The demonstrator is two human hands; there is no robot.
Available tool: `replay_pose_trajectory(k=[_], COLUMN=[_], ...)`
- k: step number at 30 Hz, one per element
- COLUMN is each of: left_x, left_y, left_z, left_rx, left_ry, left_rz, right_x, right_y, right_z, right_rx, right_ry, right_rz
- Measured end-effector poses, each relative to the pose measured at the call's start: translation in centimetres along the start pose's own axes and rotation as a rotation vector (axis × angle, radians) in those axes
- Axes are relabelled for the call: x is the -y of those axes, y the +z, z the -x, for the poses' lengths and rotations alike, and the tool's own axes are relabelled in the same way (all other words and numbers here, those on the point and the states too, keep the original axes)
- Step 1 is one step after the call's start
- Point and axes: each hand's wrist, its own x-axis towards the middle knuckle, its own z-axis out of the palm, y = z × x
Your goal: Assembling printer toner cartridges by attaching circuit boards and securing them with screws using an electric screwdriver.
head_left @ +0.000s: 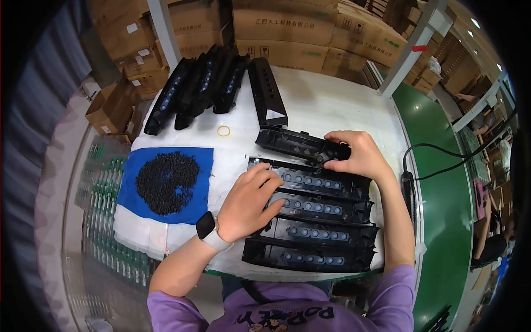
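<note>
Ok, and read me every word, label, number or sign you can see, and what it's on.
I won't quote wording, but print shows here:
Stacked brown cardboard boxes at the back: dark characters, handling symbols, green marks.
Small white paper labels on boxes at the left: too small to read.
Purple short-sleeved shirt: dark lettering, partly cut off.
Long black plastic housings with grey round parts: no readable text.
Dark-faced, pale-strapped smartwatch: nothing readable.

1. Plastic housings [307,249] were uniformly black; their round inserts [311,234] formed blue-grey dotted rows.
2. Cloth [206,166] was solid blue; the slender pieces [157,185] on it were black.
3. Table cover [332,94] was white; rubber band [223,126], yellow.
4. Smartwatch [206,225] had a black screen and whitish strap.
5. Shirt [271,307] was purple, dark-printed.
6. Conveyor belt [442,221] was plain green.
7. Cartons [282,14] were brown, darkly printed.
</note>
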Motion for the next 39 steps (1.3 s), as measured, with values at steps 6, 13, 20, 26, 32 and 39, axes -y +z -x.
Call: replay_pose_trajectory(k=[6,13,20,26,32,39], left_x=[-1.0,-2.3,-0.2,-0.4,-0.9,-1.2], left_y=[-0.4,-4.0,-2.9,-2.1,-1.5,-1.9], left_z=[-0.1,-0.5,-0.4,-0.7,-0.3,-0.6], left_rx=[-0.210,-0.254,0.002,-0.059,-0.110,-0.193], left_ry=[-0.046,0.026,-0.015,-0.020,-0.035,0.000], left_rz=[0.047,-0.499,-0.293,-0.216,-0.227,-0.248], right_x=[2.4,6.0,6.5,6.2,6.8,6.7], right_y=[-2.1,-1.8,-0.6,-0.1,-0.2,-1.3], right_z=[0.4,1.0,1.4,1.4,1.8,2.1], right_rx=[-0.023,0.081,0.187,0.185,0.231,0.276], right_ry=[0.049,-0.210,-0.367,-0.128,-0.249,-0.230], right_rz=[-0.143,-0.009,0.002,-0.299,-0.036,-0.055])
